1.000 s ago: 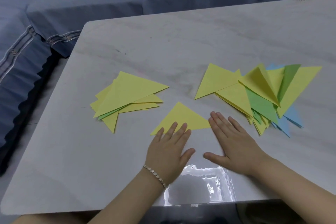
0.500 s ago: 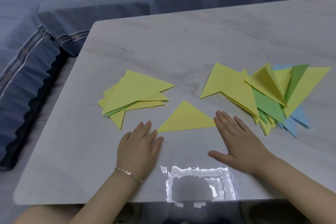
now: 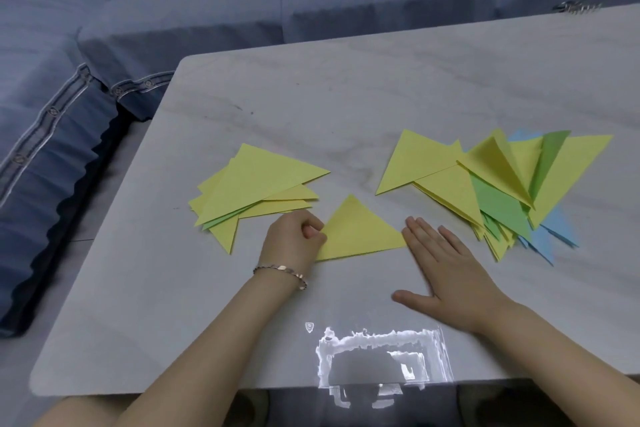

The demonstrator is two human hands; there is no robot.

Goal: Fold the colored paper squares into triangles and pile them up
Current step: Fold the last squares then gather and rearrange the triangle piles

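L hand (image 3: 294,237) curled, pinching left edge of triangle (image 3: 360,232), which lies on tabletop (image 3: 346,97) btw left pile (image 3: 256,184) and right pile (image 3: 502,191). R hand (image 3: 446,274) flat, fingers straight, tips touching triangle's right corner.

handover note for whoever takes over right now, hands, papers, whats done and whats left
Left hand: fingers curled, grip on the left corner of the single yellow triangle.
Right hand: open and flat on the table, fingertips at that triangle's right corner.
Left pile: mostly yellow triangles, fairly tidy.
Right pile: yellow, green and blue triangles, loosely fanned.
Done: every paper in view is folded; no flat squares show.
Left: put the single yellow triangle on a pile, probably the nearer left one; the right one likely needs squaring up.
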